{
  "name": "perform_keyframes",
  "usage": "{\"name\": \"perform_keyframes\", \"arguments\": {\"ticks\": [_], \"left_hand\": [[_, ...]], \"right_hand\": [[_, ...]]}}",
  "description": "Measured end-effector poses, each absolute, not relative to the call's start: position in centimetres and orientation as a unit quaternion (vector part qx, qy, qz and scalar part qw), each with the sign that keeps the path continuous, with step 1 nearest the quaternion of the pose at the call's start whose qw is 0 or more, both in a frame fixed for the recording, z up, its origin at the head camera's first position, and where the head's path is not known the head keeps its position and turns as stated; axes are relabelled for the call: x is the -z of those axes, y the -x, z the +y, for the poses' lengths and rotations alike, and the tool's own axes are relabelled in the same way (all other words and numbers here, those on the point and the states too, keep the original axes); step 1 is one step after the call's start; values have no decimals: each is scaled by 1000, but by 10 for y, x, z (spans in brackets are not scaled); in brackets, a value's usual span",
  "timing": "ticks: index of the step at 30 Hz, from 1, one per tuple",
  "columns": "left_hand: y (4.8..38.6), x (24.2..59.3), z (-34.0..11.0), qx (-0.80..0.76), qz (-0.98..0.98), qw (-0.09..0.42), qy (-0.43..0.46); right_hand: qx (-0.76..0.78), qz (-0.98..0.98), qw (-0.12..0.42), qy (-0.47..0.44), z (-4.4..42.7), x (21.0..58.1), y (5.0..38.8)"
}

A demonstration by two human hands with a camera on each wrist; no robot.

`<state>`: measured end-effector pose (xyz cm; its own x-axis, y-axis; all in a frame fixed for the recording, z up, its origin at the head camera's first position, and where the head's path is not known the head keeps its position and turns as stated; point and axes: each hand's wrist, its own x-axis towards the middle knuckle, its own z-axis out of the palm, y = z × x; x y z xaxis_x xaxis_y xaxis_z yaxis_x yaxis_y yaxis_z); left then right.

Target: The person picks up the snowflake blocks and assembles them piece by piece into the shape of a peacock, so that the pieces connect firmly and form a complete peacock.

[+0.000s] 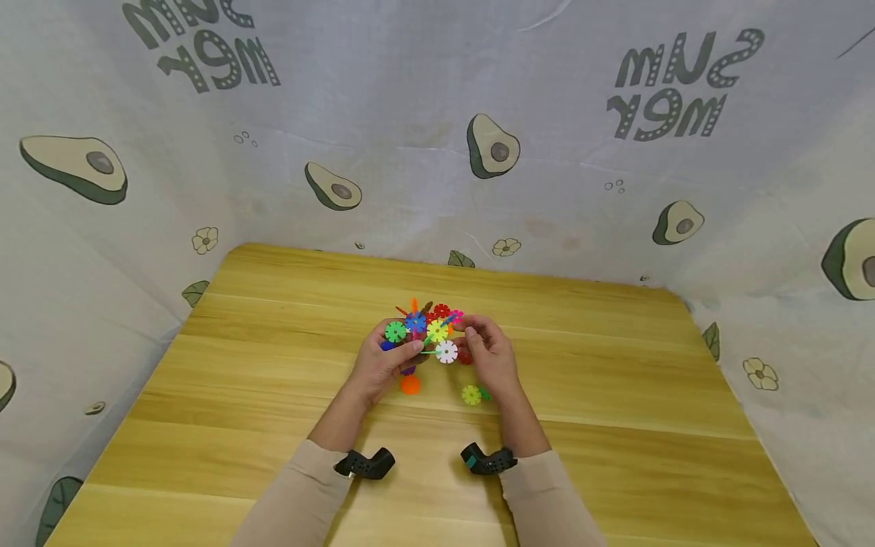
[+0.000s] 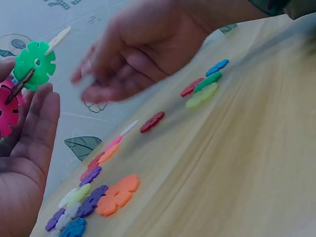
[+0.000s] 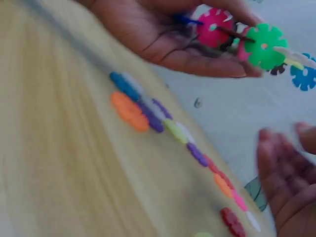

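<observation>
In the head view my left hand (image 1: 381, 363) holds a cluster of slotted plastic snowflake discs joined at their edges. A blue disc (image 1: 415, 323), a yellow disc (image 1: 437, 330) and a white disc (image 1: 446, 352) face up there. In the left wrist view, a green disc (image 2: 35, 65) and a pink disc (image 2: 8, 108) stand between the left thumb and fingers. Just right of the cluster is my right hand (image 1: 494, 357), its fingers loosely bent. The right wrist view shows this right hand (image 3: 291, 187) apart from the cluster, with nothing visible in its fingers.
Loose discs lie on the wooden table (image 1: 615, 395) below the hands, among them an orange disc (image 1: 410, 385), a yellow-green disc (image 1: 472, 394) and a dark red disc (image 2: 152, 122). A printed cloth (image 1: 410, 91) hangs behind the table's far edge.
</observation>
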<state>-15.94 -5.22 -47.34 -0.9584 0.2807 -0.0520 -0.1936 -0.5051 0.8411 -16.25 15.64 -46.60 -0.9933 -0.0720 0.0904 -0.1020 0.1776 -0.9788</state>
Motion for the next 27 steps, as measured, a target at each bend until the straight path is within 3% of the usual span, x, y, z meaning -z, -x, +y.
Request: {"name": "perform_keyframes", "arguments": {"ticks": [3, 6, 11, 27], "left_hand": [[160, 472, -55, -875, 467, 120, -43], [161, 471, -56, -879, 459, 117, -50], [162, 470, -54, -881, 455, 116, -51], [165, 471, -52, -870, 484, 96, -4]], "right_hand": [[-534, -842, -55, -52, 146, 471, 160], [-428, -891, -99, -111, 134, 474, 155], [-315, -928, -85, -181, 121, 472, 148], [-349, -926, -107, -102, 130, 467, 155]]}}
